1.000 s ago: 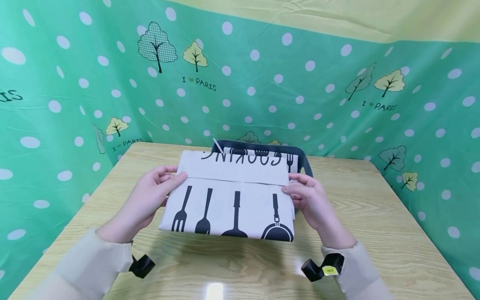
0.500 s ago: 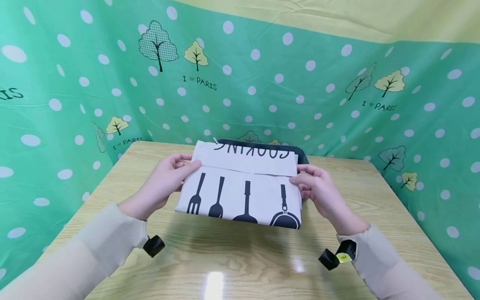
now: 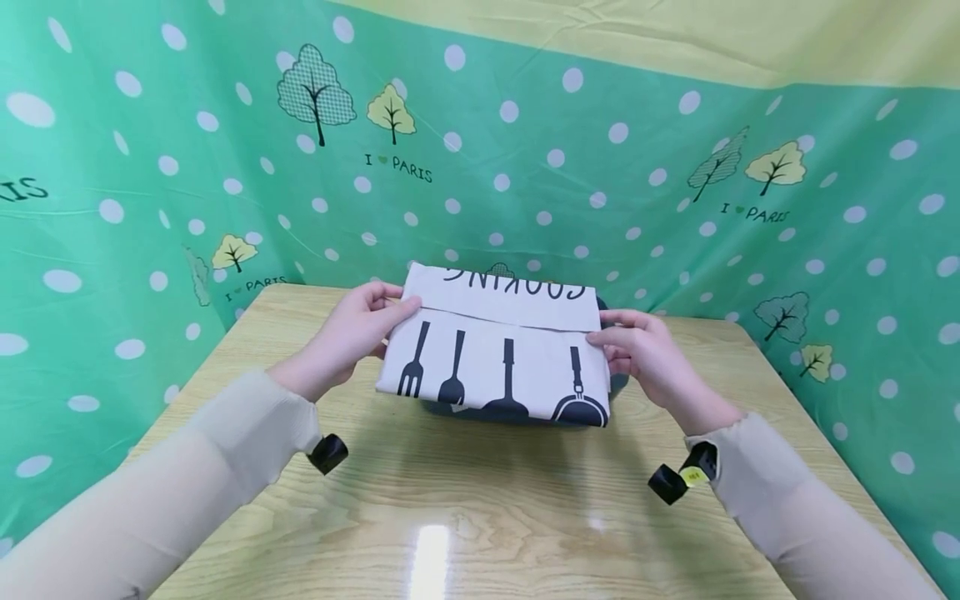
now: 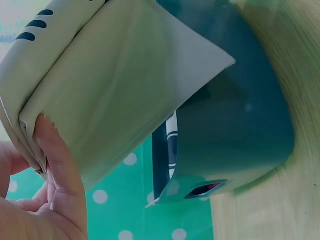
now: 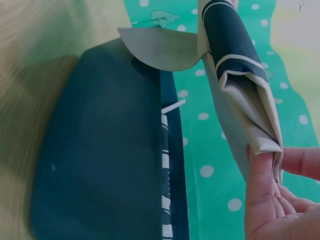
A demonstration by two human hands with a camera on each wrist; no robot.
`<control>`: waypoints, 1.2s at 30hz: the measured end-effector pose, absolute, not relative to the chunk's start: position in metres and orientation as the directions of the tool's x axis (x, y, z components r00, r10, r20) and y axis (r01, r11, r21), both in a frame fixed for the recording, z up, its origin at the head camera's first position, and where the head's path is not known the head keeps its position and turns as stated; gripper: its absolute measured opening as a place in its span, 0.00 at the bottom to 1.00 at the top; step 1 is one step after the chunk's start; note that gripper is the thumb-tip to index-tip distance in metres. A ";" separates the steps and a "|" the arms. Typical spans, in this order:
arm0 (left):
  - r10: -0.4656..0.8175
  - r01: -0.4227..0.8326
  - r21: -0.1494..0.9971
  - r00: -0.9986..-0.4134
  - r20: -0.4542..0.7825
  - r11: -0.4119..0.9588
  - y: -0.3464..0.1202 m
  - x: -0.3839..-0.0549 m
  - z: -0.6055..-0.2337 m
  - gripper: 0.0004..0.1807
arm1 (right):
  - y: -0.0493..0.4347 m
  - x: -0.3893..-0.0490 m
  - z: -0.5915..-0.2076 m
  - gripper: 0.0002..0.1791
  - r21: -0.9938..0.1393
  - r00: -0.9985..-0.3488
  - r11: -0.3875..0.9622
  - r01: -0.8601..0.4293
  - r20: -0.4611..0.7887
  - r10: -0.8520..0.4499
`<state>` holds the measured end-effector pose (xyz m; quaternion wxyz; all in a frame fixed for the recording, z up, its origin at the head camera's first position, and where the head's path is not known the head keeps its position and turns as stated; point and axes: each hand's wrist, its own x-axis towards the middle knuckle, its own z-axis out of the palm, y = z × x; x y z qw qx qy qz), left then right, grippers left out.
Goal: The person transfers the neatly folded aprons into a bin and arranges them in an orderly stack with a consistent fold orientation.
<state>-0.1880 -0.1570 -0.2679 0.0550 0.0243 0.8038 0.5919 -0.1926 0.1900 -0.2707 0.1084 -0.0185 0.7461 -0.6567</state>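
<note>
A folded white cloth point(image 3: 480, 350) with black fork, spoon and pan prints and upside-down "COOKING" lettering is held up by both hands. My left hand point(image 3: 352, 337) pinches its left edge, thumb on top and fingers beneath. At the right edge my right hand point(image 3: 651, 358) pinches it the same way. In the right wrist view the fold layers show between thumb and fingers. Below and behind the cloth stands a dark blue-grey plastic basket point(image 4: 240, 130), mostly hidden in the head view. Inside it, another black-and-white printed cloth point(image 5: 165, 175) shows at the rim.
The basket stands on a light wood-grain table point(image 3: 480, 517). A thin white strip point(image 5: 173, 106) sticks out at the basket's rim. Behind the table hangs a green curtain point(image 3: 525, 167) with white dots and trees. Each wrist wears a small black camera point(image 3: 328, 454).
Both hands have carried the folded cloth forward and slightly right, up over the basket. It now covers most of the basket's rim in the head view. The grip looks unchanged.
</note>
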 end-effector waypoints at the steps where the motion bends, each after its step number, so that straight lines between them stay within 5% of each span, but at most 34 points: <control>1: 0.105 -0.031 0.955 -0.992 -0.065 0.296 -0.157 -0.190 -0.267 0.27 | 0.190 -0.194 -0.269 0.33 -0.983 -0.975 0.141 0.120 -0.144 -0.169; 36: 0.093 -0.087 0.970 -0.990 -0.110 0.226 -0.136 -0.238 -0.253 0.30 | 0.201 -0.241 -0.232 0.36 -0.973 -0.977 0.162 0.162 -0.182 -0.114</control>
